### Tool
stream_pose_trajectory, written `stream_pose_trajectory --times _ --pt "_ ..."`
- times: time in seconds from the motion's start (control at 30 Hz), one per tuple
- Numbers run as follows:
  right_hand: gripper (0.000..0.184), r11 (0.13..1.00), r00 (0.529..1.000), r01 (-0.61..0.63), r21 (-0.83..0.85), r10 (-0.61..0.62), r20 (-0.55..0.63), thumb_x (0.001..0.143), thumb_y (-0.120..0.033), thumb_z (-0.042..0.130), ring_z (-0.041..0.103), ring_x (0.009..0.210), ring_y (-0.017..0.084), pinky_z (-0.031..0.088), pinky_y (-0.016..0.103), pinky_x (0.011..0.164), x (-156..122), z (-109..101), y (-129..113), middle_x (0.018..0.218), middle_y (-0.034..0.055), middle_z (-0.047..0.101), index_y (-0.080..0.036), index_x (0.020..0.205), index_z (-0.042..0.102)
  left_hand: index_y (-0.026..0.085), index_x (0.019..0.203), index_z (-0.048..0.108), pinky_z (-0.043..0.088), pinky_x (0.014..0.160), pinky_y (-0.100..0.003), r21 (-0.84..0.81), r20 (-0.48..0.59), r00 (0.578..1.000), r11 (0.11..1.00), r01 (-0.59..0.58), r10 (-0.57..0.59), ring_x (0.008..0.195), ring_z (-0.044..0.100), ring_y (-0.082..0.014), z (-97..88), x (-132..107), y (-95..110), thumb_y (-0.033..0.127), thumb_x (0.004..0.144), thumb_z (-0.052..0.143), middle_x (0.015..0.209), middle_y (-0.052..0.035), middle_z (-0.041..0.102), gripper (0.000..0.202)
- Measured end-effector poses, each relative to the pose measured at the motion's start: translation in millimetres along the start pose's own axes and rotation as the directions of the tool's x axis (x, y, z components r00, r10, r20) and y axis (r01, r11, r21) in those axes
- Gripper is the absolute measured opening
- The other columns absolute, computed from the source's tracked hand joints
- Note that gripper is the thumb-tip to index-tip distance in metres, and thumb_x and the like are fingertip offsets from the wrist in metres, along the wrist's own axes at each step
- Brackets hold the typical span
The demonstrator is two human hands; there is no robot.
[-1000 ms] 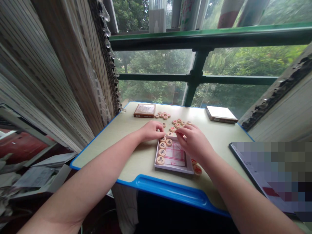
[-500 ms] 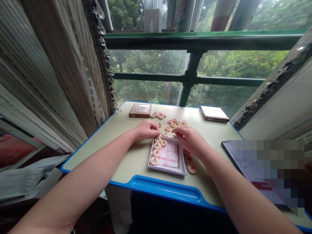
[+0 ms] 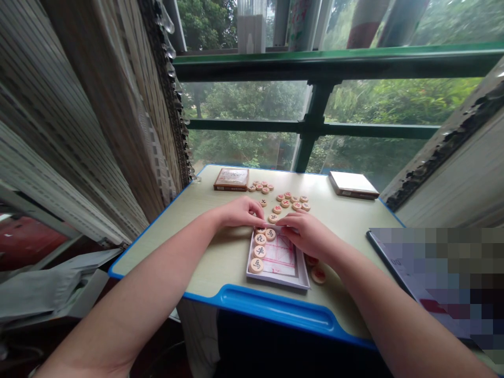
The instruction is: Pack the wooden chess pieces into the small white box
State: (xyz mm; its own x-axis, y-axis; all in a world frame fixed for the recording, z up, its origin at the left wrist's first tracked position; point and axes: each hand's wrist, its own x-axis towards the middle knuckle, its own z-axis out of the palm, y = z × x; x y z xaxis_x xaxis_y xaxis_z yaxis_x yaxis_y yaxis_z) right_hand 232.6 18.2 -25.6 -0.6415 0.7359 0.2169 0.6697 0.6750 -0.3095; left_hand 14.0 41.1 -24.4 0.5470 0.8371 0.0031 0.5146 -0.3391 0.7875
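Observation:
A shallow white box [image 3: 277, 283] lies on the table in front of me. Along its left side stand several wooden xiangqi pieces [image 3: 259, 251] with black characters, and another black piece [image 3: 270, 234] sits beside them. My left hand [image 3: 244, 211] is closed at the box's far left corner, thumb and fingers pinched together; whatever they hold is hidden. Over the far right part of the box, my right hand [image 3: 305, 229] has thumb and fingers drawn together at the far rim. I cannot make out what lies between them. A black piece [image 3: 273, 218] rests just beyond the box, between both hands.
More pieces [image 3: 285, 203] are scattered behind the box, and a small cluster [image 3: 265, 190] lies by a brown box [image 3: 231, 179]. A white-topped box [image 3: 353, 185] is at the back right. Red pieces [image 3: 318, 274] lie right of the white box, and a tablet [image 3: 397, 273] farther right.
My right hand has moved down and left to the box's far rim. My left fingertips have come slightly lower at the far left corner, covering part of the top piece. The view has shifted slightly.

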Motion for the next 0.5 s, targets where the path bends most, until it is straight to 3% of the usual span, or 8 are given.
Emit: stream_pose_trajectory --times 0.13,0.27,0.33,0.4,0.5 --pt "0.022 0.999 0.999 0.042 0.007 -0.041 -0.029 0.082 -0.016 0.054 0.058 0.084 0.022 0.045 0.032 0.075 1.7 5.2 1.4 0.086 0.0058 0.071 -0.02 0.094 0.072 0.011 0.07 0.071 0.042 0.06 -0.023 -0.026 0.041 0.999 0.999 0.024 -0.023 0.068 0.055 -0.0128 -2.7 -0.3 -1.4 0.039 0.064 0.071 0.078 -0.0054 0.065 0.028" --pt "0.022 1.0 0.998 0.015 0.027 -0.013 -0.058 0.087 -0.025 0.05 0.059 0.081 0.02 0.044 0.029 0.073 1.6 -3.3 -0.6 0.083 0.006 0.07 -0.019 0.087 0.071 0.011 0.07 0.071 0.043 0.063 -0.024 -0.05 -0.003 1.0 0.998 0.029 -0.029 0.07 0.056 -0.0137 -1.7 -0.4 -3.0 0.039 0.066 0.07 0.075 -0.0049 0.065 0.028" --pt "0.027 0.996 0.985 -0.089 0.023 0.092 -0.148 0.089 -0.027 0.046 0.06 0.081 0.019 0.044 0.029 0.073 1.9 -9.4 3.8 0.083 0.007 0.069 -0.018 0.085 0.071 0.011 0.068 0.07 0.042 0.063 -0.025 -0.074 -0.072 0.997 0.997 0.025 -0.03 0.069 0.055 -0.0138 0.4 0.6 -4.8 0.04 0.068 0.067 0.073 -0.0048 0.065 0.029" --pt "0.026 0.972 0.942 -0.236 0.0 0.229 -0.246 0.088 -0.024 0.045 0.06 0.085 0.02 0.044 0.029 0.076 1.8 -14.2 12.3 0.088 0.0085 0.069 -0.017 0.091 0.07 0.011 0.066 0.068 0.042 0.061 -0.025 -0.081 -0.172 0.985 0.997 0.018 -0.032 0.066 0.054 -0.0133 3.0 3.0 -8.0 0.041 0.071 0.064 0.07 -0.0047 0.064 0.031" --pt "0.026 0.921 0.905 -0.386 -0.05 0.367 -0.214 0.083 -0.017 0.048 0.06 0.09 0.022 0.044 0.032 0.08 0.7 -17.5 25.7 0.1 0.0103 0.068 -0.017 0.097 0.07 0.012 0.068 0.069 0.04 0.058 -0.025 -0.024 -0.348 0.937 0.999 0.029 -0.036 0.062 0.052 -0.0123 5.7 8.3 -14.4 0.041 0.071 0.063 0.067 -0.0037 0.063 0.03"
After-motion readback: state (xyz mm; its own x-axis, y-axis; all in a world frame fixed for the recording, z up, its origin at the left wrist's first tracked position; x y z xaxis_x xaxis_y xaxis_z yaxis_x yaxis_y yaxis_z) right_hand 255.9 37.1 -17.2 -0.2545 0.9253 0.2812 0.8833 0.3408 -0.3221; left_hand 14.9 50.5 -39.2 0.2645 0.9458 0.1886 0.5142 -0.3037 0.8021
